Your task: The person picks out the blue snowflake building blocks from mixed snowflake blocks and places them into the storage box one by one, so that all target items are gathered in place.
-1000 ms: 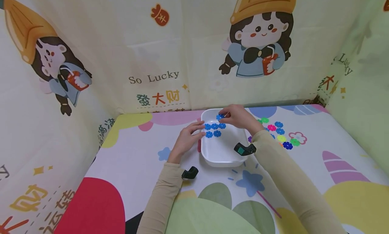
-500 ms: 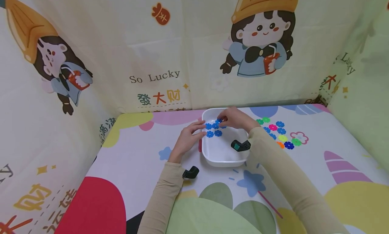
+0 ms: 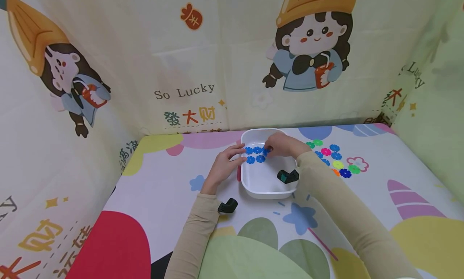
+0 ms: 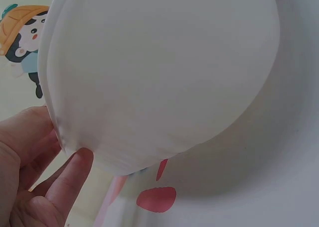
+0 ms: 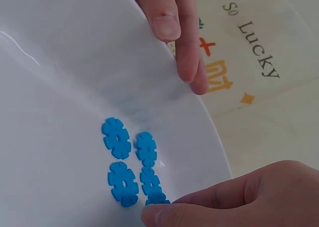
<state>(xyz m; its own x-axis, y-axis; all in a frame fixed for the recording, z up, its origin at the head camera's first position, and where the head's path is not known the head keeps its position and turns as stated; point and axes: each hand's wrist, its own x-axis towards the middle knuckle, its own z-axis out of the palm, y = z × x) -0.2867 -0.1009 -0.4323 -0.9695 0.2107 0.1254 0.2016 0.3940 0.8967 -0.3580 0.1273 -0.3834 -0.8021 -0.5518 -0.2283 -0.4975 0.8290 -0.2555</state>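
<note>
Lowered, right hand (image 3: 280, 145) sets blue disc (image 5: 157, 199) in tray (image 3: 268, 188).

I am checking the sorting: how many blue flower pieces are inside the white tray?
5: in the white tray, four blue flower pieces lie in two rows; a fifth is at the right hand fingertips. Others may be hidden beneath.

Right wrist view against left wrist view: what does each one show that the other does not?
Only the right wrist view shows the blue flower pieces lying inside the white tray, the right hand touching the nearest one, and "So Lucky" lettering. Only the left wrist view shows the tray's outer wall, a red patch on the table cover and a cartoon figure. Both show the tray with left hand fingers at its rim.
</note>
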